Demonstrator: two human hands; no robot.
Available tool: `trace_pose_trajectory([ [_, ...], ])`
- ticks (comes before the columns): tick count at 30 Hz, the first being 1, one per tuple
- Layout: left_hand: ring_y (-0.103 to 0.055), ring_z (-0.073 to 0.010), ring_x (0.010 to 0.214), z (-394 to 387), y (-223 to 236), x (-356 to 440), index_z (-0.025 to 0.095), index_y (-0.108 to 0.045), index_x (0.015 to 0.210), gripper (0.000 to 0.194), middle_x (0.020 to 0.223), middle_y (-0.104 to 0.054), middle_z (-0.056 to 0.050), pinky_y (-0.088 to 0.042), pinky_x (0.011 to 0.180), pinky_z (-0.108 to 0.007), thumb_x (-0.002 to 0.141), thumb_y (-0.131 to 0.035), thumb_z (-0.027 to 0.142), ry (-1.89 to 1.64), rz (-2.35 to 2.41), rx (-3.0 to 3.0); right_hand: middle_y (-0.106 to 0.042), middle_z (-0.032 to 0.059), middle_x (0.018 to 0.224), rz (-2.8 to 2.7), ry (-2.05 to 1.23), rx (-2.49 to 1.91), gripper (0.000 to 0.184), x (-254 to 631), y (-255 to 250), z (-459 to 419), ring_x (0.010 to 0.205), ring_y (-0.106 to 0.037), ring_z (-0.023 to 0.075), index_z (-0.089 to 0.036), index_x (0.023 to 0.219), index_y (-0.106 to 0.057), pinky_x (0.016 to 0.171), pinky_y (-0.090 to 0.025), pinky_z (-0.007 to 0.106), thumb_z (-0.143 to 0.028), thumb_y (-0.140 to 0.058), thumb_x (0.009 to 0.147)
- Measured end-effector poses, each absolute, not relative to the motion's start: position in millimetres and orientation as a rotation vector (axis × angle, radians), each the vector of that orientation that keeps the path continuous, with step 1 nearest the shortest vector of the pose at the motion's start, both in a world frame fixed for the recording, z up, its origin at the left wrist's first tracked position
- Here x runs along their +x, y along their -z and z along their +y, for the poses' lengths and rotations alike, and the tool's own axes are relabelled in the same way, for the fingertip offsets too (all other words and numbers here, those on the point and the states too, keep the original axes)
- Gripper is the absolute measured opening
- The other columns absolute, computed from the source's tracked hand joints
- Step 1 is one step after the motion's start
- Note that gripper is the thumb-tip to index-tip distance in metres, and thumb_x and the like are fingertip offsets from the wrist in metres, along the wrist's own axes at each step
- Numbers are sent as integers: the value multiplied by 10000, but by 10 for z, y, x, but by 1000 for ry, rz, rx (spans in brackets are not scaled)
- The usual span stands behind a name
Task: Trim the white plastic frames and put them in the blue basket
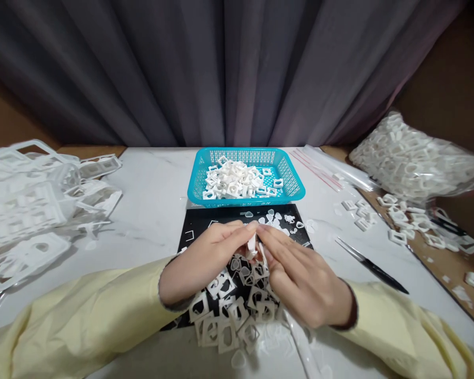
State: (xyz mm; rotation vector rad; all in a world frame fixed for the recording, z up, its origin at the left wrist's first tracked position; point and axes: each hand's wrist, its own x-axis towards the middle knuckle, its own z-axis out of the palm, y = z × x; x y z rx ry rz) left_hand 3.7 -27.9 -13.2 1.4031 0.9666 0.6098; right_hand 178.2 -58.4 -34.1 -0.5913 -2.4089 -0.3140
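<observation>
Over a black mat (pixel 199 217), my left hand (pixel 215 250) and my right hand (pixel 302 273) meet, with thumbs and fingertips pressed close together. Between them they grip a small white frame piece (pixel 252 246), partly covered by the fingers. Beneath and in front of the hands lies a loose heap of white square frames (pixel 227 329) with cut-out middles, some overlapping the mat's near edge. Small thin cut-outs (pixel 270 216), several heart-shaped, are scattered on the mat beyond my right hand.
Behind the mat stands a turquoise basket (pixel 191 181) holding many white frames. Tweezers (pixel 373 267) with black handles lie to the right. A clear bag (pixel 414 158) full of white pieces sits at the far right. White cut sheets (pixel 27 210) are piled at the left.
</observation>
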Motion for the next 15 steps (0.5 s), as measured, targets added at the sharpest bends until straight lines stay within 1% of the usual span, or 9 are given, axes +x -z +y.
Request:
trace_pose_trajectory([
  [2,-528,-156,760,-309,127,45,160,-551,643,387,732,-561,-7,-389,820,-299,926,-380,362,-567,934,1396,-644,327,1000,-2361,323,-613,255,1817,381,-507,1086,-560,374,-83,629,-542,905,-516,460,0,-388,815],
  [5,-559,-169,753,-371,112,53,152,-602,612,454,694,-581,-21,-402,804,-295,934,-358,358,-396,849,1379,-656,274,1041,-2251,300,-752,201,1938,411,-362,1081,-585,331,-99,725,-555,849,-560,428,-20,-424,855],
  [7,-571,-178,814,-392,101,45,153,-640,614,472,733,-593,-30,-387,842,-290,939,-357,347,-391,845,1441,-662,237,1061,-2176,254,-837,151,2020,375,-311,1026,-633,286,-116,793,-551,785,-593,369,-29,-452,866],
  [9,-560,-180,887,-391,90,26,162,-670,642,467,804,-601,-29,-355,886,-282,943,-361,342,-452,900,1519,-698,173,1004,-2089,180,-915,134,2063,282,-333,955,-674,233,-151,795,-521,689,-610,273,-42,-490,866],
  [10,-554,-179,901,-386,85,15,169,-681,660,463,826,-599,-27,-345,891,-280,944,-360,343,-477,930,1547,-718,129,950,-2043,111,-957,152,2069,217,-369,923,-687,215,-171,768,-502,632,-605,228,-50,-517,858],
  [12,-548,-175,888,-381,75,-4,177,-693,695,449,830,-578,-21,-343,876,-279,945,-362,347,-511,977,1579,-735,63,889,-1920,-133,-1038,200,2057,72,-467,893,-695,210,-195,696,-478,615,-599,207,-108,-601,827],
  [15,-535,-160,848,-398,59,-7,179,-684,714,419,818,-530,-11,-346,840,-269,943,-371,339,-585,978,1601,-742,18,804,-1865,-449,-1061,211,2033,-103,-603,871,-698,217,-199,642,-517,620,-592,185,-173,-677,777],
])
